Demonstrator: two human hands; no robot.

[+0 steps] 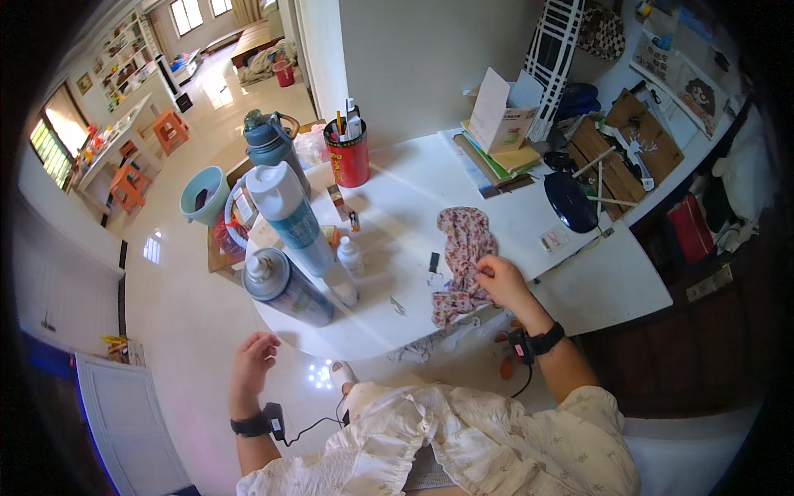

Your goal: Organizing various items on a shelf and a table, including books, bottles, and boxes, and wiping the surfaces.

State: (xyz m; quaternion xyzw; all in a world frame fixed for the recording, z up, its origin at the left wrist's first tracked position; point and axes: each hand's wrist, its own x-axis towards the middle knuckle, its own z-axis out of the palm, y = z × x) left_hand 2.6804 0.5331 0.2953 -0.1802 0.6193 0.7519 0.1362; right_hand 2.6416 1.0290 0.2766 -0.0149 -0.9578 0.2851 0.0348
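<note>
A pink floral fabric piece, gathered in the middle, lies on the white tabletop close to its near edge. My right hand is at its right side, thumb and fingertips pinched on the cloth's edge. My left hand hangs in the air off the table's near left edge, fingers loosely curled, holding nothing. Left of the cloth lie a small black strip and a scrap of clear plastic. A small grey cut-out piece rests farther left.
Spray cans, a white-capped bottle, a small white bottle, a blue flask and a red pen holder crowd the left side. A carton stands on books at the back. A dark blue glossy case lies right.
</note>
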